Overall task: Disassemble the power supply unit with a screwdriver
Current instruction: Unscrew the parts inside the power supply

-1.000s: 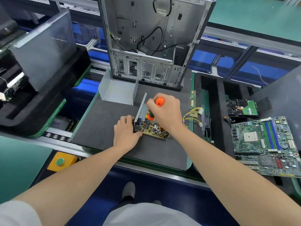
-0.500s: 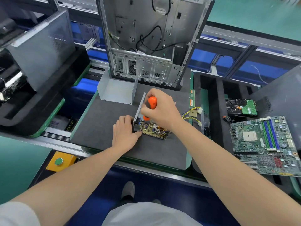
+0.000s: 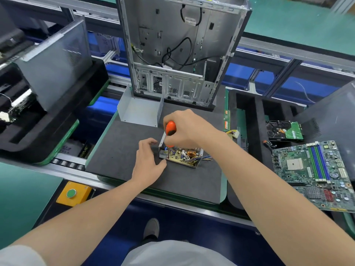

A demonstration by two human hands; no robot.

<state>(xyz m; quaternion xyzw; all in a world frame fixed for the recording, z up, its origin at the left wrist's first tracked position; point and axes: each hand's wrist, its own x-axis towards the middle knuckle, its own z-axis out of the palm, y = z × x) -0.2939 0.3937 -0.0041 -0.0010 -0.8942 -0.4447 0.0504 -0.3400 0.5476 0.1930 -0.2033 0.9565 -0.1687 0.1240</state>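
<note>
The opened power supply unit (image 3: 182, 155) lies on the dark foam mat (image 3: 123, 150), its circuit board with a copper coil and coloured wires exposed. My right hand (image 3: 189, 129) grips the orange-handled screwdriver (image 3: 170, 128), held upright with its shaft going down into the unit's left end. My left hand (image 3: 147, 160) holds the unit's left side, thumb against its near corner and fingers curled at its metal wall. The screwdriver tip is hidden among the components.
A bent grey metal cover (image 3: 139, 110) stands behind the unit, in front of an upright empty computer case (image 3: 178, 50). To the right lie a motherboard (image 3: 317, 173) and a hard drive (image 3: 284, 130). A yellow box with a green button (image 3: 74, 193) sits at the near left.
My right hand has tilted the screwdriver handle leftward and nearer the unit's left wall. My left hand's fingers have spread a little along the unit's side.
</note>
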